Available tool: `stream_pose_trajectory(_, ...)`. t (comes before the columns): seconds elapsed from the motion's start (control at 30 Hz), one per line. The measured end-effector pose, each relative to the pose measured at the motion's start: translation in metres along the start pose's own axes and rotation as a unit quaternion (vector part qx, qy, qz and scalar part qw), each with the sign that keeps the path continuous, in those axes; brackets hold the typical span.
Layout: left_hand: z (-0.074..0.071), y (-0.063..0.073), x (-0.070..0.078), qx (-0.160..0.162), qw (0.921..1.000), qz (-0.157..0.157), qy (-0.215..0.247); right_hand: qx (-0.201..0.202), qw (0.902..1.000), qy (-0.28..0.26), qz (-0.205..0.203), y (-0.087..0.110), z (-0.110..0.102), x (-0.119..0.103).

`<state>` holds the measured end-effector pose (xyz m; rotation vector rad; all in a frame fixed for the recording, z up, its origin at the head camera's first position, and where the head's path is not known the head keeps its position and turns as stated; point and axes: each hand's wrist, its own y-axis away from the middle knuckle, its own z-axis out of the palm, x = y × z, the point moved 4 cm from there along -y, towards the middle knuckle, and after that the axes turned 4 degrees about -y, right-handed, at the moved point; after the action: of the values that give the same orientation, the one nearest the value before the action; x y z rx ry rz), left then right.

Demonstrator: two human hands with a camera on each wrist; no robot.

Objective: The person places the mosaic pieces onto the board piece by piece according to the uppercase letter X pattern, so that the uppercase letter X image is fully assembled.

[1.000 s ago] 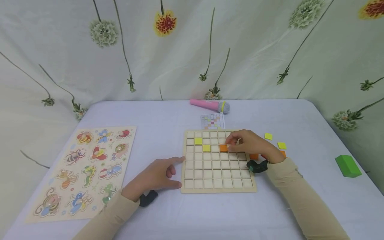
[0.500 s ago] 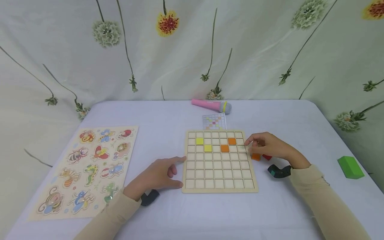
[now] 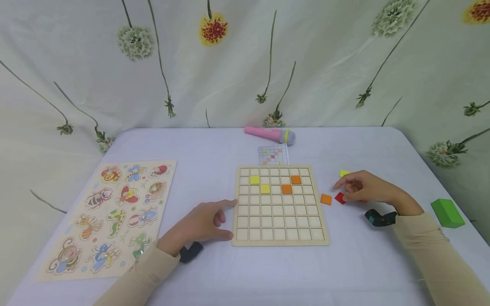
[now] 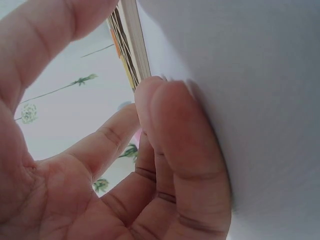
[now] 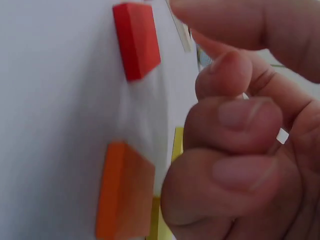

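Along the left edge of a wooden grid board [image 3: 266,210] rests my left hand [image 3: 199,223], thumb and index fingertips touching the rim, other fingers bent. Two yellow tiles [image 3: 265,188] and two orange tiles [image 3: 286,188] sit in the board's upper squares. My right hand [image 3: 371,188] hovers right of the board with nothing in its grasp. Its thumb tip is close by a red tile [image 5: 136,40] lying on the cloth, and its other fingers curl loosely. A loose orange tile [image 3: 326,199] lies between board and red tile. Another orange tile [image 5: 127,195] is beneath the hand.
Behind the board lie a printed pattern card [image 3: 273,154] and a pink toy microphone [image 3: 268,134]. A wooden insect puzzle [image 3: 126,216] covers the left of the table. A green block [image 3: 447,213] sits far right, and a yellow tile [image 3: 343,173] peeks out behind the right hand.
My right hand has left the board, leaving an orange tile in an upper right square, and moved right over the loose tiles. The left hand stays at the board's edge.
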<state>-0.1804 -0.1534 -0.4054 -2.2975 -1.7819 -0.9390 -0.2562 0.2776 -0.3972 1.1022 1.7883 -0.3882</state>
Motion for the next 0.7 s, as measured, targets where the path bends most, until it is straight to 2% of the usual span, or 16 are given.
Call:
stream_pose_trajectory(0.27,-0.001,-0.001,0.000,0.000,1.0000,0.007,-0.003,-0.009,0.9999,0.012,0.002,0.002,-0.004,0.011)
stream_pose_trajectory(0.5,0.000,0.000,-0.001,0.001,1.0000,0.005,-0.002,-0.009,0.9995,0.022,0.020,0.001,-0.002,0.011)
stream_pose_trajectory(0.7,-0.001,0.000,0.000,0.000,0.9999,0.011,-0.001,0.004,0.9975,0.065,0.029,0.001,-0.002,0.006)
